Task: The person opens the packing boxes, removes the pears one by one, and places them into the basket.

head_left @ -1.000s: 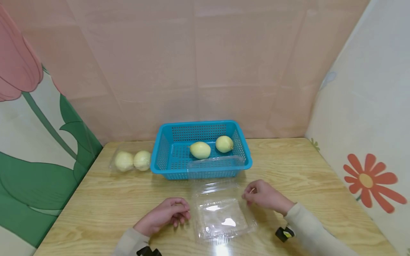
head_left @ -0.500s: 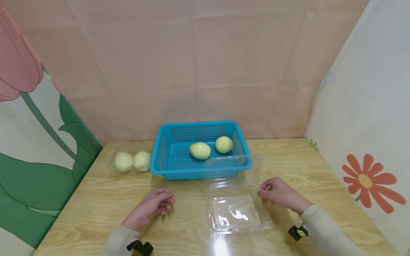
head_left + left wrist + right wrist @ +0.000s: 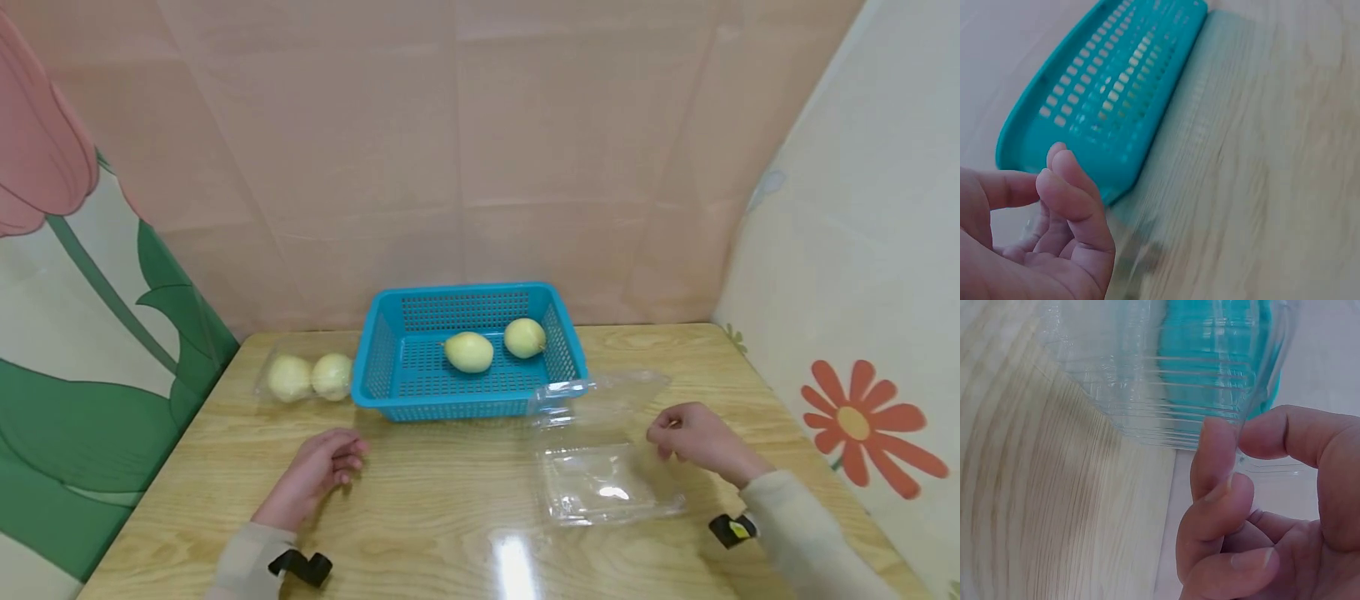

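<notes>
L fingers (image 3: 1079, 197) nr teal bskt (image 3: 1113, 134)

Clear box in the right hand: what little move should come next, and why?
Maybe the right hand should set the clear box steady on the table and let go. The hand pinches the box's edge, the box is open with no fruit inside, and two fruits lie in the blue basket behind it, so steadying it first seems sensible.

Wood-grain table (image 3: 435, 517), creased pink backdrop (image 3: 465, 167); flower-printed side walls (image 3: 847, 275), bright glare (image 3: 514, 567)
</notes>
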A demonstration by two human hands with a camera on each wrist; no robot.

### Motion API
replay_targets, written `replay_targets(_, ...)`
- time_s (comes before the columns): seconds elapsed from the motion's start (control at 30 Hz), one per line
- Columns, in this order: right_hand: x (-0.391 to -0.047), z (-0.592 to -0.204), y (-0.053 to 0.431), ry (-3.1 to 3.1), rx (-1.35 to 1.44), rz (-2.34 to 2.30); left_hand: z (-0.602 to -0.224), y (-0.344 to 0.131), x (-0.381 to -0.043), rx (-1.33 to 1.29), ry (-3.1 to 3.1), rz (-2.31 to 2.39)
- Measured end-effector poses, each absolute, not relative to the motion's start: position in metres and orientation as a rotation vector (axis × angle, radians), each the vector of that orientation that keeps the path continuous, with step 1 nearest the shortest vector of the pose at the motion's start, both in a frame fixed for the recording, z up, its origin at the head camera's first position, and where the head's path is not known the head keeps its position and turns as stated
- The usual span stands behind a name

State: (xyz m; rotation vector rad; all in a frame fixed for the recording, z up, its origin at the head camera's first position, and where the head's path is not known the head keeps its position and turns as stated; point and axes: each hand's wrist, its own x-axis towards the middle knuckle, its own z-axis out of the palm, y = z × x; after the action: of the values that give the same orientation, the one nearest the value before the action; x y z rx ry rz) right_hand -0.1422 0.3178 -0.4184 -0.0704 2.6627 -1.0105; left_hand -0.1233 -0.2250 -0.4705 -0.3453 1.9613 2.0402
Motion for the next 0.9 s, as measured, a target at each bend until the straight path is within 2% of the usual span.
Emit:
replay_targets(0.47, -0.155, -0.420, 0.356, 2.693, -0.004, -0.981, -0.460, -0.276, -0.141, -0.497, 1.996, 2.140)
replay_targets(0.9, -0.163, -0.429, 0.383, 2.678, 0.072, -1.000, -0.456, -0.315, -0.144, -0.616, 1.761, 2.344)
